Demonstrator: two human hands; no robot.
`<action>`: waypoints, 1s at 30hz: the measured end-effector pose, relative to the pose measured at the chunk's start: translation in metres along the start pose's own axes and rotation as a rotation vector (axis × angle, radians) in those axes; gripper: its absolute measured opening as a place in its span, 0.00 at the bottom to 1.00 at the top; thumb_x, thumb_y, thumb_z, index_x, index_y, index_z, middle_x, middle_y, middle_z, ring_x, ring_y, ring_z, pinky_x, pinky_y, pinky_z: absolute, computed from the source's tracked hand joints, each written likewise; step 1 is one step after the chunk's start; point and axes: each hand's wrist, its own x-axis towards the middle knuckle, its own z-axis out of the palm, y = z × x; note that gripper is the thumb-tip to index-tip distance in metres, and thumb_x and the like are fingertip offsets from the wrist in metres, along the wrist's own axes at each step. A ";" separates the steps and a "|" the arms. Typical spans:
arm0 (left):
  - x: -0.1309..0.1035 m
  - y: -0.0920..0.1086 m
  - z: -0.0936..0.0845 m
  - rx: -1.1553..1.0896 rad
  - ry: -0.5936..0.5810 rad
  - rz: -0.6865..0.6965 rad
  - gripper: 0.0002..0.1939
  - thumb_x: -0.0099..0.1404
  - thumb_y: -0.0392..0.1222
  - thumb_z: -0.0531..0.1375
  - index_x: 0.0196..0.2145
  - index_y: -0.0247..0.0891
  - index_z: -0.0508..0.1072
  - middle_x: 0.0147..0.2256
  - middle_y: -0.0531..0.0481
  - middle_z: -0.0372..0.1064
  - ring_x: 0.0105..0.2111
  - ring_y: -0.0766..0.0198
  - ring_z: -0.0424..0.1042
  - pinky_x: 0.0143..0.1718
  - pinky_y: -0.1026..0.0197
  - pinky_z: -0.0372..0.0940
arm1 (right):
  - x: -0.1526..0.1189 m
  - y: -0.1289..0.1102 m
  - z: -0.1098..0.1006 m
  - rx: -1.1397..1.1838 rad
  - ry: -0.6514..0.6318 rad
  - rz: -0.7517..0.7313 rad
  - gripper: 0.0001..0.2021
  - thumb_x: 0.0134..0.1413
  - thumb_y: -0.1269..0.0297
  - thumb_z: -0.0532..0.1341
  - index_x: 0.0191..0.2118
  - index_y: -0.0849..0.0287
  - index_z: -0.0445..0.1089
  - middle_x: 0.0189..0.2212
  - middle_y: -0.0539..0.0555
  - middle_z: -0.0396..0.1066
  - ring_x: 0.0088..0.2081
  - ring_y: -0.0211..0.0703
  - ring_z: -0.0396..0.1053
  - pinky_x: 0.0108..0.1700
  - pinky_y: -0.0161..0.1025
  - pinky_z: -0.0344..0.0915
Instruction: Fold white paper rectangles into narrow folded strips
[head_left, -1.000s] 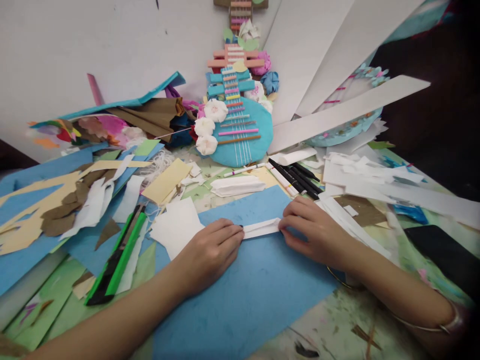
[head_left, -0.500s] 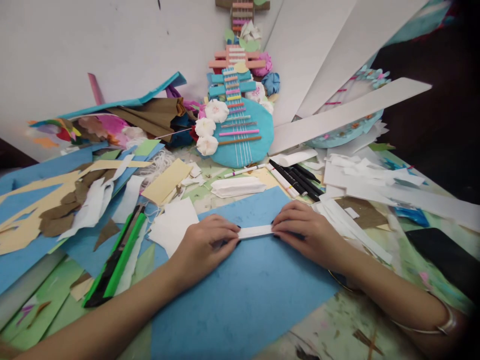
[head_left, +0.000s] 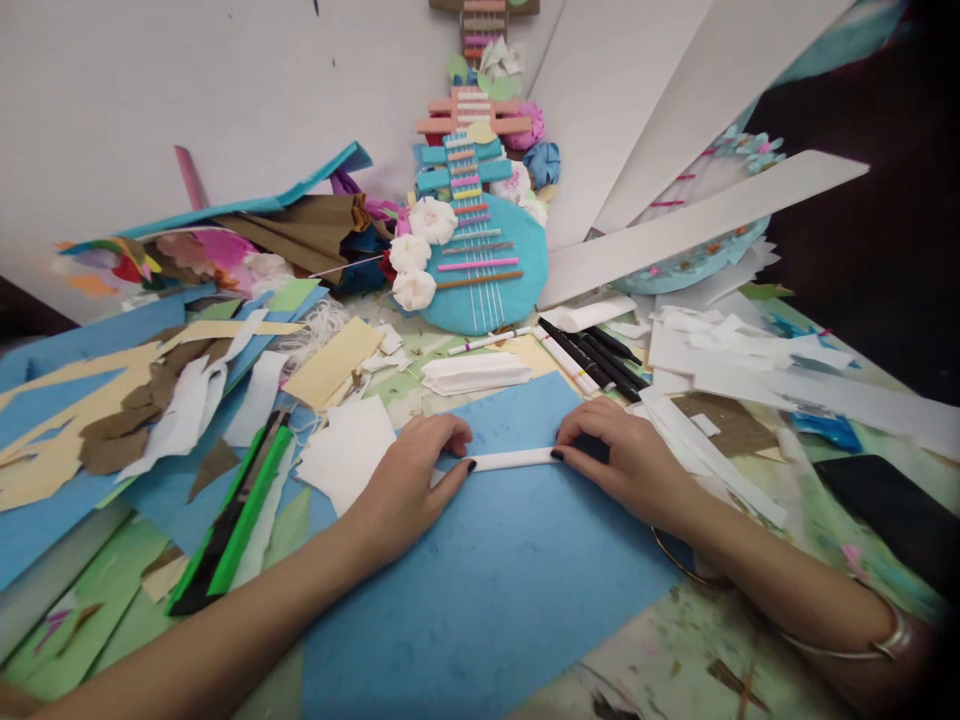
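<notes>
"Head view is up. Where is the piece, and how do you have it?"

"The white paper strip (head_left: pixel 514 460) spans the gap between my left grip (head_left: pixel 409 475) and my right grip (head_left: pixel 626 460), over the blue sheet (head_left: pixel 480 590). The right pinches its end between thumb and forefinger. The left sets its thumb on the strip, fingers curled with a gap above; whether they clasp paper too, I cannot tell."

"How far along are you?"

"It looks folded or rolled into a slim bar, so I judge the shaping mostly done. I see no fastening; whether it needs any, I can't say. Beyond my grips lies a wider folded white piece (head_left: pixel 476 373), and farther off a turquoise instrument model (head_left: pixel 517 240) that looks finished to me."

"Any brand or writing?"

"None I can read: not on the black markers (head_left: pixel 577 352) beyond my right grip, the green-and-black tool (head_left: pixel 256 510) left of my left grip, or the dark phone-like slab (head_left: pixel 892 520) right of my right."
</notes>
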 end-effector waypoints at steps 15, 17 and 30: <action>-0.002 -0.004 -0.002 -0.140 -0.065 0.028 0.03 0.62 0.34 0.54 0.34 0.38 0.66 0.35 0.50 0.65 0.38 0.61 0.62 0.41 0.58 0.59 | -0.002 0.001 -0.002 0.153 -0.052 -0.092 0.02 0.53 0.71 0.61 0.33 0.58 0.71 0.35 0.53 0.71 0.40 0.42 0.65 0.45 0.42 0.62; -0.002 -0.004 -0.002 -0.151 -0.056 0.032 0.02 0.62 0.34 0.54 0.33 0.38 0.66 0.34 0.50 0.65 0.37 0.62 0.62 0.40 0.59 0.59 | -0.002 0.000 -0.002 0.172 -0.061 -0.064 0.02 0.52 0.71 0.61 0.32 0.59 0.70 0.34 0.53 0.71 0.39 0.42 0.66 0.43 0.41 0.62; -0.001 -0.001 -0.002 -0.096 -0.071 0.103 0.04 0.62 0.34 0.54 0.31 0.39 0.68 0.37 0.49 0.66 0.40 0.60 0.62 0.43 0.56 0.58 | -0.001 0.000 -0.003 0.124 -0.108 -0.061 0.03 0.52 0.72 0.61 0.32 0.58 0.71 0.32 0.53 0.69 0.37 0.41 0.64 0.40 0.40 0.61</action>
